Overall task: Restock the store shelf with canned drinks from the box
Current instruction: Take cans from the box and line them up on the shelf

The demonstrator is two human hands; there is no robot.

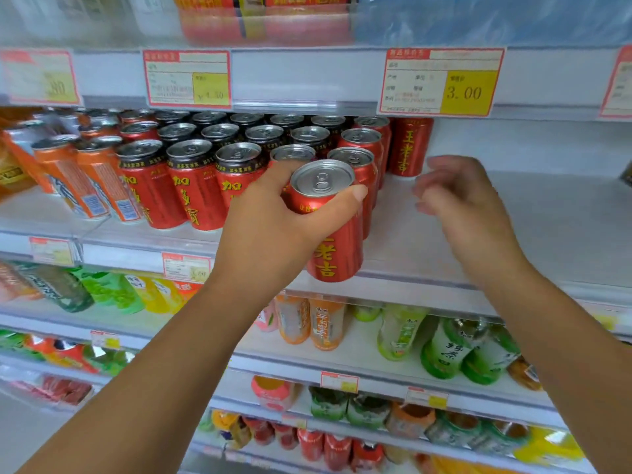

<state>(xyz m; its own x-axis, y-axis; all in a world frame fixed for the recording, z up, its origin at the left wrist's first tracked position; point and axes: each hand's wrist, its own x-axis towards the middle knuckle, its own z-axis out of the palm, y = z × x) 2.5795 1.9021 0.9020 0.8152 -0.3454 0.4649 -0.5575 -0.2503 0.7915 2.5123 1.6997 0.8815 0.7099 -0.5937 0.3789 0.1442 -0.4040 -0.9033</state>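
Holding red can | enclosed by left grip | at shelf front

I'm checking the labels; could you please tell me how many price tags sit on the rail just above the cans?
4: the far-left tag, the tag above the black-topped cans, the 3.00 tag, and a tag cut off at the right edge.

Left hand gripping red can, right hand empty, shelf
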